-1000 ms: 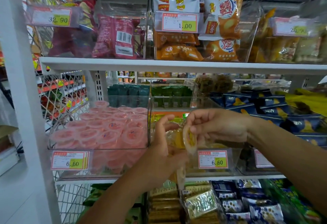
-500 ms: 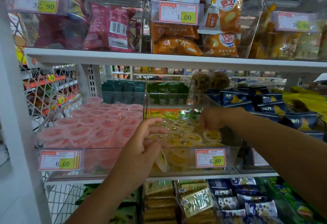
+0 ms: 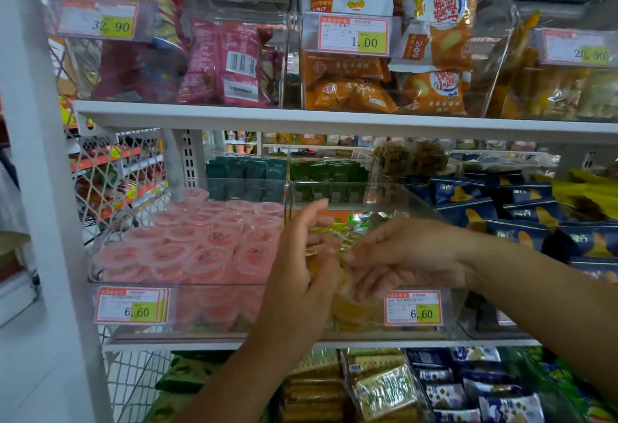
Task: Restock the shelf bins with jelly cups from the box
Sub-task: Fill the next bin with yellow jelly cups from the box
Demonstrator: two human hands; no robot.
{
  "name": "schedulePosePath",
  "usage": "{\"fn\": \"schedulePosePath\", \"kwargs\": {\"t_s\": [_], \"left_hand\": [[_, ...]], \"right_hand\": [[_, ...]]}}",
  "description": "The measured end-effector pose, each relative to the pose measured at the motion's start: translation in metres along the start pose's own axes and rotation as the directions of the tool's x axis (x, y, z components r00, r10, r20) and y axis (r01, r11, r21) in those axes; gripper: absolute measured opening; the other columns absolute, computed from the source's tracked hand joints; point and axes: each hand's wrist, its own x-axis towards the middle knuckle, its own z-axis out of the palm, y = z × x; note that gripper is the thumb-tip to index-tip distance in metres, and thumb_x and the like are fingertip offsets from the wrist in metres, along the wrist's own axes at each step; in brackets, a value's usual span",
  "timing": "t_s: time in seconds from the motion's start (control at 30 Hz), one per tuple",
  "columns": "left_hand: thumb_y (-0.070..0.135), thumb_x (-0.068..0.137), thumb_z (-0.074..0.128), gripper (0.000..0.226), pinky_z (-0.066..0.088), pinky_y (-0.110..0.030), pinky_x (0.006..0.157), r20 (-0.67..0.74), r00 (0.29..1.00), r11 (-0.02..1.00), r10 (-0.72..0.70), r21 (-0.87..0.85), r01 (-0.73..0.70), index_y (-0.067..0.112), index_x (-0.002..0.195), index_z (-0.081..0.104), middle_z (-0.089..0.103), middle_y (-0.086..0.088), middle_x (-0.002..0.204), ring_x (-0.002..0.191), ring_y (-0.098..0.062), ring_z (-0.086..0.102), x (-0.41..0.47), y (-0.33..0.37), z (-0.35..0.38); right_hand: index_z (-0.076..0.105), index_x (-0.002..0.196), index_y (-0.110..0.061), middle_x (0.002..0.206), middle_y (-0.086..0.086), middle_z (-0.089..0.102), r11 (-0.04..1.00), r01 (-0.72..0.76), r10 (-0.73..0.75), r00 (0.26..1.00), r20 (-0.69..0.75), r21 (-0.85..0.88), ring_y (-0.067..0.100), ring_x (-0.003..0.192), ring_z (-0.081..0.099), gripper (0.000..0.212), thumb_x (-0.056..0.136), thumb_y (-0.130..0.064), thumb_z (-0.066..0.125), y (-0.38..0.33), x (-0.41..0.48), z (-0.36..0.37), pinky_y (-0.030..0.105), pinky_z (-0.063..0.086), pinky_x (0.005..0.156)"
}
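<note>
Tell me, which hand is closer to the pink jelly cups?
The left. The left hand is right beside the pink jelly cups, at the divider edging their bin. The right hand is farther right, over the yellow jelly cups in the neighbouring bin.

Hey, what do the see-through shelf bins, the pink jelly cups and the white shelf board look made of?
See-through shelf bins: probably hard glossy acrylic; contents show through, edges glint. Pink jelly cups: thin translucent plastic with film lids, apparently; the pink shows through. White shelf board: likely painted metal, smooth, matt; hard to confirm.
</note>
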Motion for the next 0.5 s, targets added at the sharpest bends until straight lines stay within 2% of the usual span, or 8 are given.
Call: {"fn": "schedulePosePath", "kwargs": {"t_s": [0.07, 0.13, 0.2, 0.27, 0.3, 0.37, 0.43, 0.5], "left_hand": [[0.031, 0.095, 0.043, 0.044, 0.046, -0.014, 0.088, -0.025, 1.000, 1.000, 0.015, 0.006, -0.015, 0.054, 0.131, 0.033, 0.049, 0.025, 0.124, 0.116, 0.000, 0.052, 0.003, 0.002, 0.004], [0.039, 0.097, 0.043, 0.044, 0.040, -0.012, 0.097, -0.008, 1.000, 0.997, 0.027, 0.067, -0.026, 0.048, 0.138, 0.030, 0.044, 0.024, 0.134, 0.126, 0.004, 0.043, 0.004, -0.002, 0.001], [0.042, 0.099, 0.039, 0.046, 0.031, -0.017, 0.109, 0.027, 0.998, 0.949, 0.057, 0.309, -0.063, 0.038, 0.144, 0.030, 0.036, 0.020, 0.146, 0.135, 0.005, 0.032, -0.001, -0.013, -0.011], [0.035, 0.100, 0.035, 0.042, 0.031, -0.030, 0.114, 0.083, 0.990, 0.806, 0.113, 0.575, -0.140, 0.030, 0.140, 0.043, 0.038, 0.013, 0.147, 0.139, -0.005, 0.031, -0.010, -0.028, -0.027], [0.032, 0.098, 0.035, 0.040, 0.030, -0.035, 0.115, 0.127, 0.982, 0.743, 0.136, 0.643, -0.186, 0.028, 0.134, 0.051, 0.044, 0.010, 0.145, 0.139, -0.012, 0.034, -0.014, -0.034, -0.034], [0.027, 0.093, 0.039, 0.038, 0.021, -0.039, 0.116, 0.195, 0.966, 0.667, 0.172, 0.698, -0.260, 0.027, 0.122, 0.063, 0.055, 0.007, 0.137, 0.137, -0.019, 0.039, -0.021, -0.041, -0.048], [0.027, 0.091, 0.040, 0.037, 0.017, -0.038, 0.117, 0.216, 0.955, 0.611, 0.205, 0.734, -0.297, 0.025, 0.114, 0.069, 0.061, 0.007, 0.130, 0.136, -0.021, 0.041, -0.024, -0.045, -0.058], [0.027, 0.090, 0.041, 0.036, 0.012, -0.034, 0.118, 0.236, 0.948, 0.584, 0.215, 0.747, -0.318, 0.025, 0.110, 0.071, 0.062, 0.007, 0.129, 0.136, -0.019, 0.038, -0.024, -0.046, -0.066]], "right_hand": [[0.068, 0.091, 0.002, 0.079, 0.015, 0.071, 0.990, 0.010, -0.007, 1.000, -0.020, 0.139, 0.017, 0.067, 0.069, 0.023, 0.073, -0.013, 0.069, -0.001, 0.002, 0.005, 0.021, 0.058, 0.061], [0.068, 0.087, -0.002, 0.075, 0.013, 0.071, 0.987, 0.040, -0.018, 0.990, -0.138, 0.153, 0.016, 0.065, 0.069, 0.022, 0.067, -0.011, 0.072, -0.002, 0.011, -0.002, 0.022, 0.057, 0.061], [0.067, 0.088, -0.004, 0.075, 0.013, 0.072, 0.999, 0.030, -0.041, 0.930, -0.367, -0.034, 0.016, 0.064, 0.069, 0.021, 0.070, -0.011, 0.076, -0.002, 0.034, -0.021, 0.027, 0.057, 0.065], [0.066, 0.091, -0.005, 0.074, 0.012, 0.073, 0.979, -0.070, -0.043, 0.848, -0.529, -0.193, 0.014, 0.061, 0.068, 0.016, 0.079, -0.011, 0.075, 0.004, 0.066, -0.040, 0.028, 0.057, 0.065], [0.067, 0.091, -0.005, 0.075, 0.012, 0.073, 0.966, -0.122, -0.026, 0.832, -0.554, -0.228, 0.015, 0.063, 0.068, 0.014, 0.081, -0.011, 0.074, 0.008, 0.083, -0.046, 0.031, 0.058, 0.068], [0.069, 0.092, -0.002, 0.077, 0.015, 0.073, 0.948, -0.201, 0.040, 0.846, -0.532, -0.248, 0.021, 0.071, 0.069, 0.013, 0.082, -0.009, 0.074, 0.017, 0.113, -0.050, 0.037, 0.058, 0.075], [0.069, 0.092, 0.001, 0.074, 0.014, 0.072, 0.939, -0.232, 0.077, 0.859, -0.506, -0.252, 0.019, 0.063, 0.066, 0.014, 0.083, -0.009, 0.073, 0.024, 0.137, -0.047, 0.031, 0.055, 0.062], [0.072, 0.091, 0.002, 0.072, 0.012, 0.071, 0.891, -0.266, 0.051, 0.865, -0.500, -0.369, 0.014, 0.052, 0.059, 0.018, 0.084, -0.015, 0.072, 0.028, 0.153, -0.039, 0.025, 0.046, 0.053]]}}
